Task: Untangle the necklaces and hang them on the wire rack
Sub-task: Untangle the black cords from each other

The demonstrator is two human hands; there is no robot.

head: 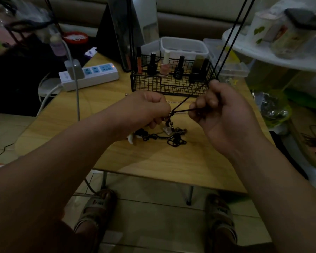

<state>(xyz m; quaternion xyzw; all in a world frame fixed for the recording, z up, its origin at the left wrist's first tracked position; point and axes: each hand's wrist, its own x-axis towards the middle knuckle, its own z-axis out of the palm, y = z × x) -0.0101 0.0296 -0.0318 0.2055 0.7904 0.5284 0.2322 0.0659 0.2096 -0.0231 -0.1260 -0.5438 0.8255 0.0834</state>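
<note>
Both hands work one black cord [182, 105] above the wooden table [153, 161]. The left hand [150, 108] pinches it near the tangle and the right hand [217, 114] curls its fingers round the other end — keeping the strand taut, presumably to draw it free. The tangled necklaces [164, 136] lie below, just before the wire rack [171, 84].

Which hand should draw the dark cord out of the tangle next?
Right, probably. The right hand pinches a free stretch of the dark cord, away from the tangle; the left hand holds it just above the tangle, better suited to anchoring.
</note>
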